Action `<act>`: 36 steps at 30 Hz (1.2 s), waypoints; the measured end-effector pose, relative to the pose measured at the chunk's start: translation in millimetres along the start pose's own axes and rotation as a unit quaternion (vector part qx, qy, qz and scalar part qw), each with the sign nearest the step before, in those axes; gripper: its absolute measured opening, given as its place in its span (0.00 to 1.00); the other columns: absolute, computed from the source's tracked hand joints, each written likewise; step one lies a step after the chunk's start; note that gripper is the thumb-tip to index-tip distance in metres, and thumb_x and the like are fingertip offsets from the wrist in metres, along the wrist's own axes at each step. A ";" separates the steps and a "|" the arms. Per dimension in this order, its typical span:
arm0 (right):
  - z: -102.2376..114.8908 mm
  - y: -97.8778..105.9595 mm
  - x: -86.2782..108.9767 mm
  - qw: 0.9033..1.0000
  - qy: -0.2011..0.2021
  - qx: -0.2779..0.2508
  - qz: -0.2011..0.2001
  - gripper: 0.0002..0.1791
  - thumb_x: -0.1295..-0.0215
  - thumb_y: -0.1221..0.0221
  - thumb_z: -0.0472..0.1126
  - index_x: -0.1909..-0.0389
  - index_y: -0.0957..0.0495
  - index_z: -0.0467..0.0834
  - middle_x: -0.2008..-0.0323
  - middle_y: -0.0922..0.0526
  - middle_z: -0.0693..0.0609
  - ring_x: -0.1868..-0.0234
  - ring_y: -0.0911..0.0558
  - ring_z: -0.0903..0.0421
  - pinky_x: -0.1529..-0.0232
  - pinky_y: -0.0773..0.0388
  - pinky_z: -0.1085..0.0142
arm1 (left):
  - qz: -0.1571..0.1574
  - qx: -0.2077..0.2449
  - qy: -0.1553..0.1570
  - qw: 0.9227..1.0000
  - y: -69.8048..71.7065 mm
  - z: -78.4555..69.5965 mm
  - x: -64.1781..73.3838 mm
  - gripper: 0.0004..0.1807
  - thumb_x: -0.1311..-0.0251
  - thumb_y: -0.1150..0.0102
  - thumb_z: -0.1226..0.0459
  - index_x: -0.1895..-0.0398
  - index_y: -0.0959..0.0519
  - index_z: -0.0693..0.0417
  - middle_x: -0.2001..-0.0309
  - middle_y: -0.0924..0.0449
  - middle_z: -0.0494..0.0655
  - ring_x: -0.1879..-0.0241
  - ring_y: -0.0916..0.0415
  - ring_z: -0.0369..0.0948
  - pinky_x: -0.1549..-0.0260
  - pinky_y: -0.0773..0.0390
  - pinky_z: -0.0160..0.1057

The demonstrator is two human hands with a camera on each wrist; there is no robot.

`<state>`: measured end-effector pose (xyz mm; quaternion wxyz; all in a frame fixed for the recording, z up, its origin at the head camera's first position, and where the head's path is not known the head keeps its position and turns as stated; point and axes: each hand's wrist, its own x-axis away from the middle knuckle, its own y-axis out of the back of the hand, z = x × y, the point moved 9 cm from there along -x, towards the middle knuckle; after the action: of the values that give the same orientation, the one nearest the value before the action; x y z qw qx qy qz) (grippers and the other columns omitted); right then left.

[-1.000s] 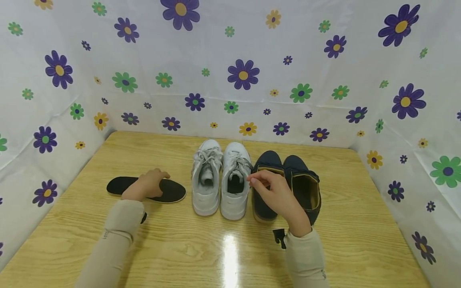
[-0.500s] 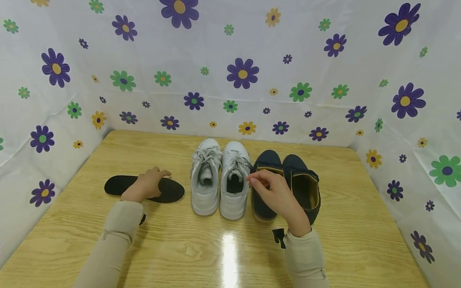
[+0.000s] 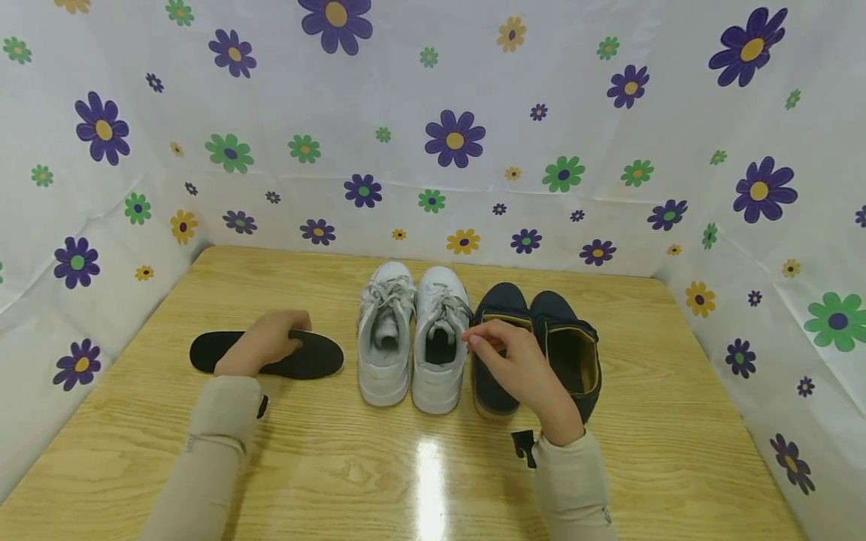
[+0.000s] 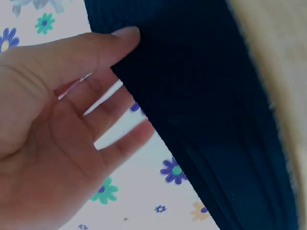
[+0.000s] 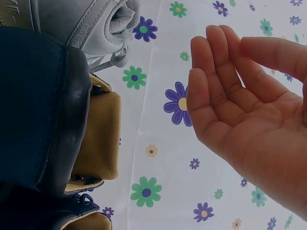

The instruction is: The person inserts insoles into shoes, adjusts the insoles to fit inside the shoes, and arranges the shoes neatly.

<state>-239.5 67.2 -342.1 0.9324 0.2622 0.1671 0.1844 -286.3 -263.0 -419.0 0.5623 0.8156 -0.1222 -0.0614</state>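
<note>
In the head view my left hand (image 3: 265,340) holds a black insole (image 3: 316,356) at the left, lying crosswise with its rounded end toward the sneakers. The left wrist view has the thumb on the dark face of the insole (image 4: 201,96), fingers behind its edge. My right hand (image 3: 524,372) hovers over the left one of two navy shoes (image 3: 492,387), fingers loosely bent and holding nothing. Beside that pair stand two white lace-up sneakers, a left one (image 3: 383,382) and a right one (image 3: 437,389), heels toward me.
The other navy shoe (image 3: 556,306), tan inside, stands at the right of the row. Everything rests on a wood-grain table (image 3: 325,466). A white cloth (image 3: 379,90) with printed flowers rises behind and along both sides.
My left hand has taken hold of the insole, its thumb now over the edge, and shifted slightly left and up with it. The right hand and the shoes stay put.
</note>
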 end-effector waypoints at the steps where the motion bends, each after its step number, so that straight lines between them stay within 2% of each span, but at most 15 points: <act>1: 0.7 0.7 0.1 1.000 0.002 0.000 -0.001 0.11 0.29 0.47 0.36 0.54 0.19 0.36 0.61 0.17 0.46 0.61 0.19 0.47 0.59 0.22 0.58 | -0.004 0.009 -0.004 1.000 4.1 -1.0 0.6 0.08 0.44 0.40 0.77 0.67 0.24 0.57 0.59 0.20 0.60 0.56 0.24 0.59 0.58 0.26 0.57; 5: 2.4 2.4 0.2 1.000 0.005 0.000 -0.004 0.11 0.29 0.47 0.35 0.54 0.19 0.37 0.62 0.17 0.46 0.62 0.19 0.46 0.60 0.22 0.61 | -0.030 0.026 -0.026 0.999 22.8 -7.8 4.2 0.09 0.43 0.40 0.76 0.71 0.25 0.54 0.66 0.19 0.53 0.65 0.24 0.50 0.65 0.26 0.52; 10: 2.7 2.7 0.1 1.000 0.004 -0.005 -0.005 0.10 0.29 0.47 0.35 0.54 0.19 0.37 0.62 0.17 0.46 0.62 0.19 0.46 0.60 0.22 0.61 | -0.081 0.032 -0.053 0.995 48.6 -22.2 9.4 0.07 0.40 0.42 0.76 0.68 0.24 0.55 0.68 0.20 0.50 0.68 0.26 0.46 0.66 0.27 0.49; 13: 2.6 2.6 0.4 1.000 0.001 -0.006 -0.004 0.10 0.29 0.47 0.35 0.54 0.19 0.37 0.61 0.17 0.46 0.61 0.19 0.45 0.60 0.23 0.61 | -0.128 0.033 -0.064 0.989 65.6 -33.9 14.5 0.07 0.39 0.42 0.75 0.66 0.23 0.55 0.66 0.19 0.51 0.66 0.24 0.47 0.65 0.25 0.50; 15: 3.0 2.7 0.6 1.000 0.002 -0.007 -0.004 0.10 0.29 0.47 0.35 0.54 0.19 0.37 0.61 0.17 0.45 0.61 0.19 0.44 0.60 0.22 0.60 | -0.166 0.040 -0.075 0.982 77.0 -43.9 18.9 0.07 0.40 0.42 0.76 0.65 0.23 0.55 0.65 0.19 0.52 0.65 0.23 0.48 0.64 0.24 0.51; 17: 3.4 3.1 1.1 1.000 0.003 -0.006 -0.005 0.10 0.29 0.47 0.35 0.54 0.19 0.37 0.61 0.17 0.45 0.61 0.19 0.44 0.59 0.22 0.60 | -0.212 0.050 -0.094 0.972 88.3 -56.6 24.3 0.08 0.41 0.41 0.77 0.65 0.22 0.56 0.65 0.18 0.52 0.65 0.21 0.49 0.64 0.23 0.51; 20: 3.2 3.0 1.3 1.000 0.003 -0.002 -0.004 0.11 0.29 0.47 0.35 0.54 0.19 0.37 0.61 0.17 0.46 0.61 0.19 0.47 0.59 0.22 0.61 | -0.277 0.065 -0.131 0.950 101.5 -76.7 32.4 0.08 0.44 0.39 0.78 0.66 0.21 0.58 0.67 0.18 0.52 0.65 0.20 0.48 0.64 0.22 0.48; 24: 1.6 2.8 1.2 1.000 -0.001 0.001 -0.004 0.11 0.29 0.47 0.36 0.54 0.19 0.38 0.61 0.17 0.47 0.62 0.19 0.53 0.60 0.22 0.61 | -0.347 0.092 -0.166 0.918 112.9 -98.3 42.3 0.08 0.48 0.36 0.79 0.67 0.20 0.60 0.67 0.17 0.51 0.66 0.20 0.43 0.62 0.23 0.34; 28: 0.7 2.7 0.9 1.000 -0.001 -0.003 -0.004 0.11 0.29 0.47 0.35 0.53 0.19 0.38 0.60 0.16 0.45 0.62 0.19 0.53 0.60 0.22 0.58 | -0.393 0.129 -0.178 0.893 120.2 -111.1 50.1 0.09 0.49 0.35 0.79 0.66 0.19 0.62 0.67 0.16 0.51 0.65 0.21 0.40 0.58 0.28 0.24; 33: 0.5 3.8 1.5 1.000 -0.010 -0.011 -0.004 0.11 0.29 0.47 0.36 0.53 0.19 0.38 0.60 0.16 0.44 0.61 0.19 0.48 0.60 0.22 0.56 | -0.429 0.174 -0.165 0.871 123.3 -115.1 56.2 0.07 0.48 0.35 0.78 0.66 0.19 0.64 0.66 0.16 0.52 0.63 0.21 0.34 0.56 0.26 0.25; 36: 1.3 4.6 2.1 1.000 -0.010 -0.009 -0.004 0.11 0.29 0.48 0.36 0.53 0.19 0.38 0.60 0.16 0.44 0.61 0.19 0.49 0.60 0.22 0.57 | -0.451 0.212 -0.157 0.853 124.3 -113.6 60.3 0.08 0.49 0.35 0.79 0.66 0.19 0.66 0.66 0.16 0.52 0.64 0.22 0.30 0.57 0.25 0.25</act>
<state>-238.2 71.2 -339.0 0.9371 0.2546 0.1574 0.1797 -217.4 -218.7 -259.9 0.2599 0.8599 0.1624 -0.4082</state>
